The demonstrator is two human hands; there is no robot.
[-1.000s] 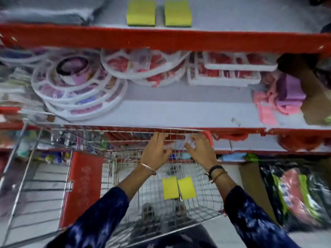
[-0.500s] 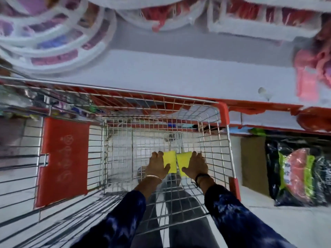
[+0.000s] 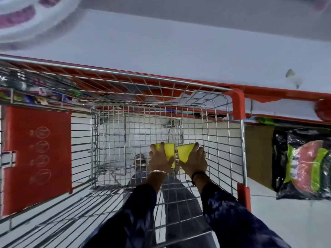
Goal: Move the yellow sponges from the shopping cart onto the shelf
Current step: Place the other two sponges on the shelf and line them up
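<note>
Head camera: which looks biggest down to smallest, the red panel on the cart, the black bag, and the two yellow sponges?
1. Red panel, biggest.
2. Black bag, partly cut off by the picture edge.
3. Left sponge and right sponge: about alike, both partly hidden under the hands, so no ranking between them.

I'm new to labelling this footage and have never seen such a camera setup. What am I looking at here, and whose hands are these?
No machine here: a camera on a person's head looks down at their own arms. Both reach into a wire shopping cart. The left hand is on one yellow sponge and the right hand on another yellow sponge, both lying at the cart's bottom. Whether the fingers have closed round them is unclear. Beyond the cart runs a pale shelf with a red edge.
</note>
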